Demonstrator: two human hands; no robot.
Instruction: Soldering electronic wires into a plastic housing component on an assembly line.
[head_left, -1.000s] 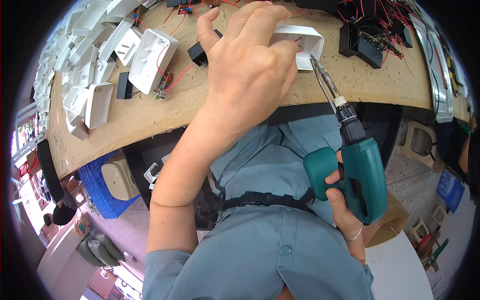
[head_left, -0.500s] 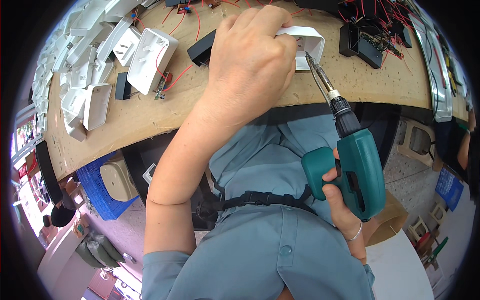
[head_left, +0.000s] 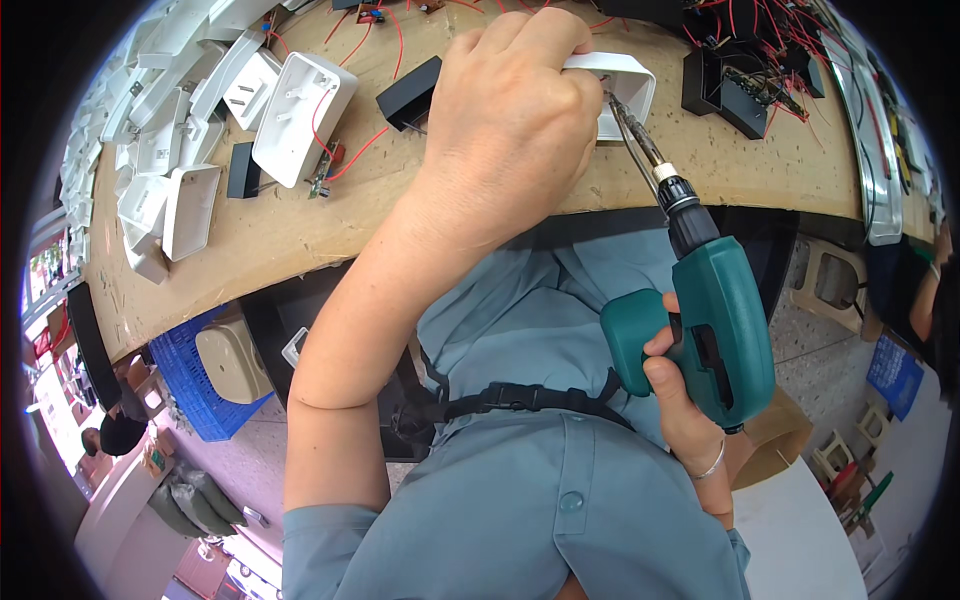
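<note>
My left hand (head_left: pixel 505 125) is closed around the edge of a white plastic housing (head_left: pixel 635 85) at the table's near side; its fingertips are partly hidden. My right hand (head_left: pixel 685 410) grips a green soldering gun (head_left: pixel 727 330) by its handle. The gun's metal tip (head_left: pixel 640 135), with a thin feed tube alongside, reaches into the housing beside my left fingers. What the tip touches inside is hard to make out. Left of my hand lies a black box (head_left: pixel 410 95). Another open white housing (head_left: pixel 303 120) lies further left, with red wires and a small circuit board (head_left: pixel 322 180) beside it.
Several white housings (head_left: pixel 165 140) are heaped at the table's left. Black boxes, circuit boards and tangled red wires (head_left: pixel 775 75) crowd the far right, next to a metal tray (head_left: pixel 875 150). A blue crate (head_left: pixel 205 370) and a beige stool (head_left: pixel 232 360) stand below the table's left edge.
The soldering gun's tip has shifted slightly left and up, deeper into the housing. My left hand and the housing have moved a little right.
</note>
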